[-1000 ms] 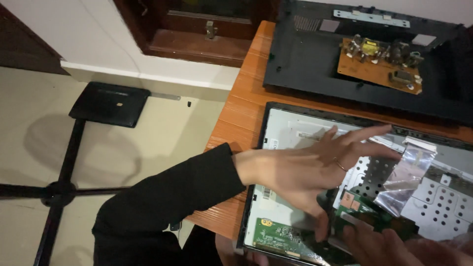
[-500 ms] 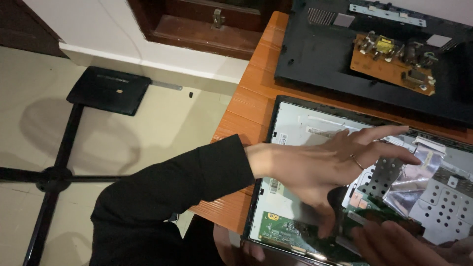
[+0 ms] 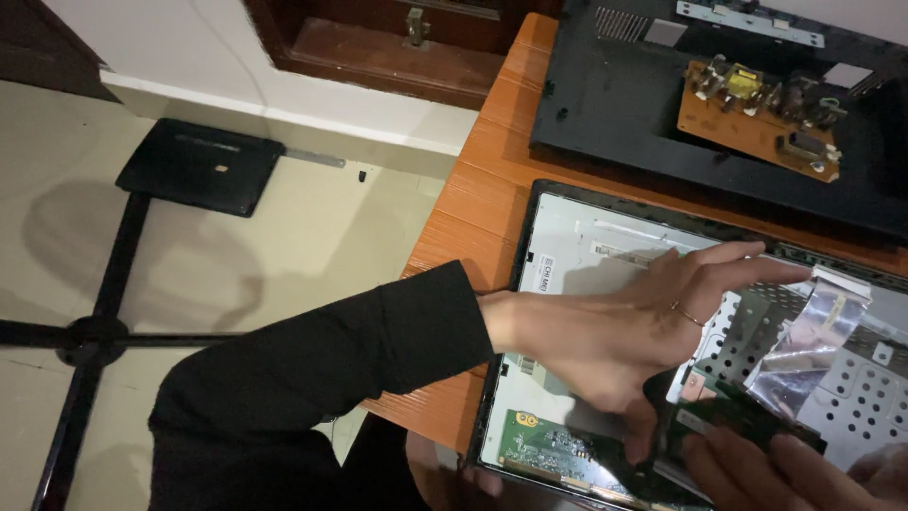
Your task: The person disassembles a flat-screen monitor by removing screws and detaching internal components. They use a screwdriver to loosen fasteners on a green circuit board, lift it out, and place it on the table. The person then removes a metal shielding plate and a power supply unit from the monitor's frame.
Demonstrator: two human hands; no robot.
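Lying face down on the orange-brown wooden table (image 3: 482, 180), the opened flat-screen panel (image 3: 586, 237) is the landmark for all else, with its grey metal back exposed inside a black frame. Beyond the panel's far edge rests the removed black rear cover (image 3: 605, 104), and on it sits a tan circuit board (image 3: 757, 118) studded with components. Off the panel's left side, down on the pale floor, stands a black stand base (image 3: 199, 166). Over the panel's middle the left hand (image 3: 624, 322) stretches flat, fingers extended and open, gripping nothing; compared with a second ago it has slid slightly toward the near edge while the view has tilted, so more of the rear cover shows. At the panel's near right corner the right hand (image 3: 804, 473) is closed on a small green circuit board (image 3: 728, 421), raised off the perforated metal shield (image 3: 851, 378). A silvery ribbon cable (image 3: 813, 331) curls up beside that board, above the shield. Another green board (image 3: 558, 449) lies along the panel's near edge, left of the held one. The board looks freed from the shield, as I judge it.
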